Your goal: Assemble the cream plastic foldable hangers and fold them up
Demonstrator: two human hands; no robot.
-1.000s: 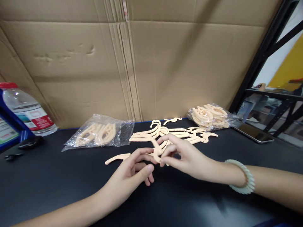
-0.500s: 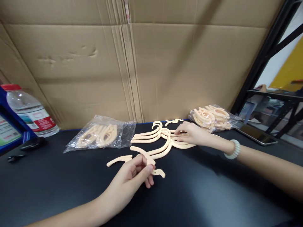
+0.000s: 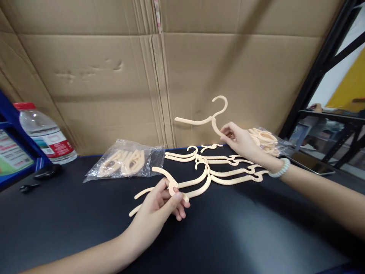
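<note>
Cardboard wall backs bagged hangers, bottle, loose hangers.

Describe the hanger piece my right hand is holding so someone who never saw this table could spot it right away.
Start at the cardboard wall behind the black table. In front of it the right hand lifts one cream hanger piece clear of the table. Unlike the loose hangers lying flat below, it hangs in the air, hook up.

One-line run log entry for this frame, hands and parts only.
left hand: holds hanger piece above table | right hand: lifts small hanger | loose hangers: on table | bags: two, rear
</note>
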